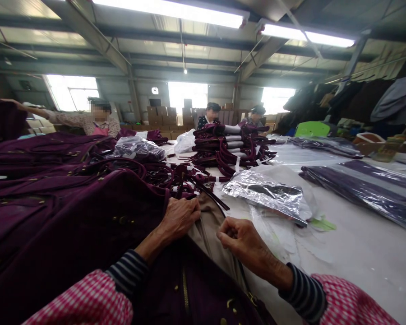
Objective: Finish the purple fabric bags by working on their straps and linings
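Observation:
A dark purple coat [88, 234] with brass buttons lies spread on the white table [365, 253] in front of me, its tan lining [206, 230] showing. My left hand [179, 219] is closed on the coat's edge where purple cloth meets the lining. My right hand [240, 239] is curled in a fist beside the lining, pinching its edge or something small I cannot make out. Purple belts [186, 180] lie tangled just beyond my hands.
More purple coats [37, 158] are heaped at left. Bundled belts [230, 149] and clear plastic bags [267, 192] sit mid-table, bagged coats [365, 189] at right. Three other people [99, 117] work at the far side, one with an arm stretched out left. Cartons stand behind.

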`<state>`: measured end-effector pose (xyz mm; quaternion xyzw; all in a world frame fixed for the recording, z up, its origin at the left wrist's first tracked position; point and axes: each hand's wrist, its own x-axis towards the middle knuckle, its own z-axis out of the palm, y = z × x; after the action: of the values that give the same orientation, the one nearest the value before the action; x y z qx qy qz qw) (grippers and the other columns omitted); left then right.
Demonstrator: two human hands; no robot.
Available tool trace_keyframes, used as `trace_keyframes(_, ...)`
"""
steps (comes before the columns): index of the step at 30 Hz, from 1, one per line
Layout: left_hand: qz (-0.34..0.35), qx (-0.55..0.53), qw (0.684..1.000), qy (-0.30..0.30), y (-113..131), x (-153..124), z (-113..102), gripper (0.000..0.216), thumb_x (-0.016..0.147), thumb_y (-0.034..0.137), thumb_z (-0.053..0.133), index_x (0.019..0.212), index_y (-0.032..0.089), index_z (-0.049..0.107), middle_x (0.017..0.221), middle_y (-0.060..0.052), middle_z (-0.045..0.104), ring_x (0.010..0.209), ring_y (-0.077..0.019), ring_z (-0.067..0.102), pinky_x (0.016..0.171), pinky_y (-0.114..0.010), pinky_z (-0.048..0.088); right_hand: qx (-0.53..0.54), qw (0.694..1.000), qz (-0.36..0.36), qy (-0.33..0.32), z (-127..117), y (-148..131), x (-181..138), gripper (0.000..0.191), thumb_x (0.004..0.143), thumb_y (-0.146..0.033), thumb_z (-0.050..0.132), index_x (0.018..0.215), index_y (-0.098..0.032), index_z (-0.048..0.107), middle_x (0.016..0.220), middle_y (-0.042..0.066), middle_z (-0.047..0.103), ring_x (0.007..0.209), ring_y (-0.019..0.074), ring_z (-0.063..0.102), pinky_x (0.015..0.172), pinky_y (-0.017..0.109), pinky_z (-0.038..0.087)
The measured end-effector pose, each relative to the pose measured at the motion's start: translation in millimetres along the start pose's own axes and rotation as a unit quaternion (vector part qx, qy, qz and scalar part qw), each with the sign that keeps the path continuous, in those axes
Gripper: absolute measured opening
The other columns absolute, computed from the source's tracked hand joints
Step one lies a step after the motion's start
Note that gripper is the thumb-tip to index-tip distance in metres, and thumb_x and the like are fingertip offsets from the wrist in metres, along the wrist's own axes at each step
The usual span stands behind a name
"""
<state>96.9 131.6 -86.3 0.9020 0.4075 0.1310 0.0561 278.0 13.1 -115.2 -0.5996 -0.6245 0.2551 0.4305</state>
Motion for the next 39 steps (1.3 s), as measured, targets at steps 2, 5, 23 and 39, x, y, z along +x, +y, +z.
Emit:
trace_keyframes(2,-0.002,-0.002,1.000,0.003,1,0,-1,0.013,0.091,0.026,0.051,0.088,0.023,0.064,0.079,0.000,0.071,0.086,-0.0223,0.066,0.078,-0.037,0.029,-0.002,1.000,0.001,0.006,0,0,-2,0.010,0.077,-0.018,0.061,0.067,-0.019,0.063,0.059,-0.001,0.061,0.056,0.0129,0.053,0.052,0.024,0.035)
trace_keyframes(5,-0.003,-0.003,1.000,0.003,2,-1,-1,0.014,0.092,0.026,0.051,0.087,0.023,0.064,0.081,0.000,0.072,0.088,-0.0222,0.067,0.078,-0.037,0.029,0.007,1.000,0.005,0.012,0,1,-2,0.012,0.078,-0.020,0.061,0.067,-0.019,0.062,0.058,-0.002,0.060,0.055,0.0127,0.053,0.052,0.024,0.035)
trace_keyframes(23,-0.006,-0.011,1.000,-0.001,1,-1,-1,0.015,0.090,0.027,0.050,0.088,0.023,0.064,0.081,0.000,0.071,0.087,-0.0225,0.067,0.079,-0.038,0.028,0.003,1.000,0.016,0.016,0,4,0,0.013,0.079,-0.021,0.059,0.066,-0.018,0.061,0.060,-0.001,0.060,0.056,0.0125,0.052,0.053,0.024,0.035)
trace_keyframes(39,-0.003,-0.021,1.000,0.003,1,-2,-2,0.017,0.090,0.028,0.048,0.088,0.023,0.064,0.080,-0.001,0.069,0.087,-0.0226,0.063,0.082,-0.039,0.029,-0.005,0.999,0.025,0.032,10,12,7,0.011,0.076,-0.018,0.059,0.066,-0.019,0.060,0.059,-0.001,0.061,0.056,0.0130,0.053,0.053,0.024,0.033)
